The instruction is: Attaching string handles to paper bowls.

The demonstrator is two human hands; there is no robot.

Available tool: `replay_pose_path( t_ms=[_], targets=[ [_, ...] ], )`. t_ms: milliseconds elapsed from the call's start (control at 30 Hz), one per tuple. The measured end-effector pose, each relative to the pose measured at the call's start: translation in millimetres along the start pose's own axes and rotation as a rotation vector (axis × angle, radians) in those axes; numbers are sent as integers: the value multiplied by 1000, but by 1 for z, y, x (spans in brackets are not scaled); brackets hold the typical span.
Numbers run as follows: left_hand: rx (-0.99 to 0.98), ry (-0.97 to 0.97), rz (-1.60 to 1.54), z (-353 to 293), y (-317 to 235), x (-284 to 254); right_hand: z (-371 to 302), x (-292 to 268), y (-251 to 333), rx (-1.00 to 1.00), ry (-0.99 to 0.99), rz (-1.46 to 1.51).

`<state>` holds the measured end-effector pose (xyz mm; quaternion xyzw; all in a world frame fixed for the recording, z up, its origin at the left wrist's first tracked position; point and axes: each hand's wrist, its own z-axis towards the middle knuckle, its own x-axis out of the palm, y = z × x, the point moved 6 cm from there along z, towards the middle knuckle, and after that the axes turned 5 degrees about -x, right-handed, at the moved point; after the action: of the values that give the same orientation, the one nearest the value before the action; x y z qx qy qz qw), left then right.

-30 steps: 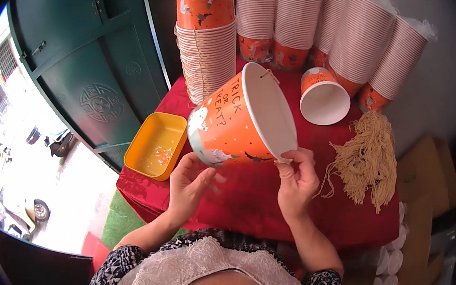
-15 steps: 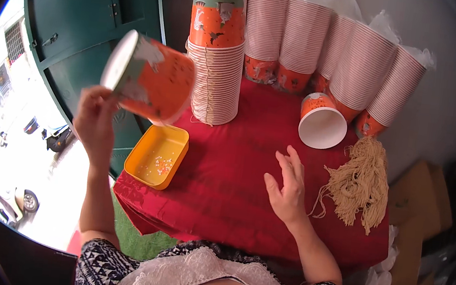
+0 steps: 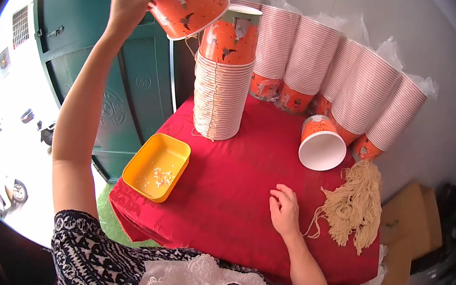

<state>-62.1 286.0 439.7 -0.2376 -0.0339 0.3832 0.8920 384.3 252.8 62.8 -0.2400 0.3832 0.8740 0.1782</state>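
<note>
My left hand [image 3: 128,7] is raised at the upper left, closed on the base end of an orange paper cup [image 3: 190,4] with dark and white drawings. Its mouth faces down, tilted, beside the top of a tall stack of upturned paper cups [image 3: 221,96]. Beige string runs down the stack's side, and a strand shows under the held cup. Low over the red cloth, my right hand [image 3: 286,212] holds nothing, its fingers loosely bent and apart. Another paper cup [image 3: 322,145] lies on its side beyond it. A bundle of beige string [image 3: 356,205] lies to its right.
A yellow tray [image 3: 134,168] with small pale and reddish bits stands on the red-covered table [image 3: 221,198] at left. Several plastic-wrapped cup stacks [image 3: 312,56] line the back wall. A green door [image 3: 132,92] stands at left; cardboard [image 3: 403,235] is at right.
My left hand has gone up and toward the stack, turning the cup's mouth downward. My right hand has drawn slightly closer to me, its fingers more bent. The view has shifted somewhat.
</note>
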Motion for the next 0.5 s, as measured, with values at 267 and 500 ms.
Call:
replay_pose_path(
  t_ms=[267,500],
  targets=[
    [82,181,53,53,23,46,-2,5,-3,20,13,24],
    [154,168,292,56,-44,95,-2,2,-8,48,35,22]
  ],
)
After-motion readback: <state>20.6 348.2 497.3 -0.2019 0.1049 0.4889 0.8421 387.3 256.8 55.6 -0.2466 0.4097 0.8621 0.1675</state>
